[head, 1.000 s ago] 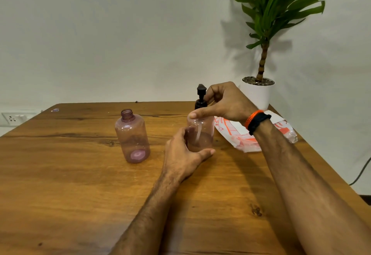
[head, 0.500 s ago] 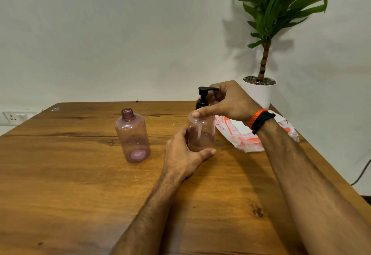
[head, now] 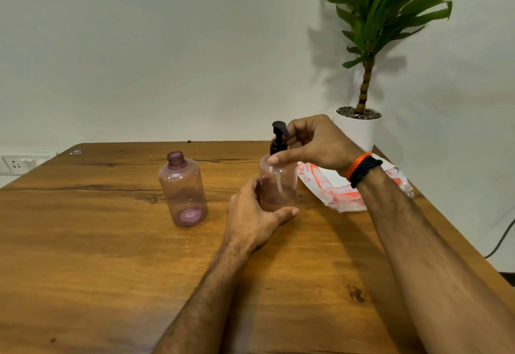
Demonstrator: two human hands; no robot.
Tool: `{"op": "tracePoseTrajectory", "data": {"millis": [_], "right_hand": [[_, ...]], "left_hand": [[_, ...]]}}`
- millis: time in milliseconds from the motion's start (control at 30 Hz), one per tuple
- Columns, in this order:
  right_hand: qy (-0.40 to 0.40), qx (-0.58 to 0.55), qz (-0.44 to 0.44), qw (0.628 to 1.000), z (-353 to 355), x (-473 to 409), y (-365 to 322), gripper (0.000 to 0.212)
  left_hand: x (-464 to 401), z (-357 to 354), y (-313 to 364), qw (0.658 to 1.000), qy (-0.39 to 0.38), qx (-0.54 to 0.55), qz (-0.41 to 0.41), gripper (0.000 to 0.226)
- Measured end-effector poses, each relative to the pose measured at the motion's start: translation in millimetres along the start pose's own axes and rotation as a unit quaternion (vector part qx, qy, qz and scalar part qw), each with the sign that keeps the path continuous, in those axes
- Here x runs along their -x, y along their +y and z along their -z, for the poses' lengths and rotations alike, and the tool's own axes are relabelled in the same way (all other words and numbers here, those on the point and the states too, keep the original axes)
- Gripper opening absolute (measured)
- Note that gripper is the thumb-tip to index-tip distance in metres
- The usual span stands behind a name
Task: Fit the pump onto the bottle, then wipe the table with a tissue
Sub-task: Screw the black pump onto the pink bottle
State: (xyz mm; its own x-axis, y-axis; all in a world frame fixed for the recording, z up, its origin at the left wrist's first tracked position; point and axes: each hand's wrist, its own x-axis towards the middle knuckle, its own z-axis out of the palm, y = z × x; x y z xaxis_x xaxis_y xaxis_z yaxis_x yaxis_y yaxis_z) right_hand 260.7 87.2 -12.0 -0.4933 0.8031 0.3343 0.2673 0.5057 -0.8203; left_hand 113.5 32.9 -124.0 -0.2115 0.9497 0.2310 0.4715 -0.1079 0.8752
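While left hand steadies bottle, right hand seemingly pinches pump

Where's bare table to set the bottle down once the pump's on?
Bare wood lies left of the open bottle and along the table's near edge. Crowded: right side, where both hands work the pump bottle beside the plastic packet and plant pot.

Bare forearms; orange and black bands circle the right wrist.
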Motion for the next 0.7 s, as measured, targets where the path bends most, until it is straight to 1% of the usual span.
{"op": "tracePoseTrajectory", "data": {"millis": [67, 133, 200, 267, 333, 400, 533, 567, 700], "right_hand": [[0.048, 0.029, -0.027, 0.998, -5, -1, 0, 0.05], [0.063, 0.059, -0.037, 0.996, -6, -2, 0, 0.055], [0.024, 0.053, -0.024, 0.998, -3, -1, 1, 0.049], [-0.031, 0.007, 0.0, 1.0, 2, 1, 3, 0.042], [-0.052, -0.024, 0.015, 0.998, 6, 4, 4, 0.04], [-0.053, -0.036, 0.022, 0.998, 6, 4, 5, 0.036], [-0.013, -0.039, 0.019, 0.999, 0, 0, 4, 0.027], [-0.002, -0.04, 0.014, 0.999, -2, 0, 4, 0.027], [0.046, -0.008, -0.007, 0.999, -7, -2, 4, 0.043]], "left_hand": [[0, 0, 0, 1.0, -0.001, 0.001, 0.0, 0.092], [0, 0, 0, 1.0, 0.0, 0.001, 0.001, 0.093], [0, 0, -1, 1.0, -0.002, -0.003, 0.0, 0.093], [-1, 0, -1, 1.0, -0.002, -0.008, -0.001, 0.093], [-1, 0, -1, 1.0, 0.0, -0.008, -0.002, 0.093], [-1, 0, -1, 1.0, -0.002, -0.005, -0.002, 0.093], [0, 0, -1, 1.0, 0.0, -0.01, -0.003, 0.093], [0, 0, 0, 1.0, 0.001, -0.012, -0.004, 0.093], [0, 0, 1, 1.0, 0.002, -0.013, -0.003, 0.096]]}}
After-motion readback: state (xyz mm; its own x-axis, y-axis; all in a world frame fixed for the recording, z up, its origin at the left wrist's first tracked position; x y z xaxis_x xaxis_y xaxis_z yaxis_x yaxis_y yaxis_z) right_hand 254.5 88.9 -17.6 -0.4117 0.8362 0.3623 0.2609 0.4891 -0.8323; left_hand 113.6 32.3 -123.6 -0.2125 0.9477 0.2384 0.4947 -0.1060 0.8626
